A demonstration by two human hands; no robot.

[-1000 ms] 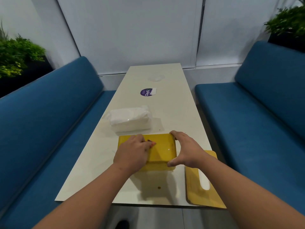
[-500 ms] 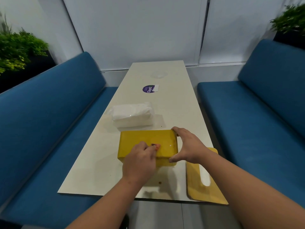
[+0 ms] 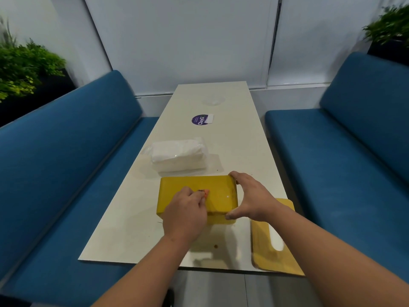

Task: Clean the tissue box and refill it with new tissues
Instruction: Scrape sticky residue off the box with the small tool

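My right hand (image 3: 252,197) clasps the yellow tissue box's (image 3: 221,191) right end at frame centre, its long axis running left-right; my left hand (image 3: 186,212) pinches something small, orange-tipped, against its top.

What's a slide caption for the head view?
Right hand steadies yellow box while left hand wipes it.

Two bare forearms, no sleeves in view, no watch, ring or band seen. Left hand (image 3: 184,212) broad-backed, knuckles rounded, fingertips hidden behind its own back. Right hand (image 3: 254,197) showed a thumb with a short, plain nail and creased skin at the wrist. Forearms smooth, widening toward the lower frame edge, slightly blurred there.
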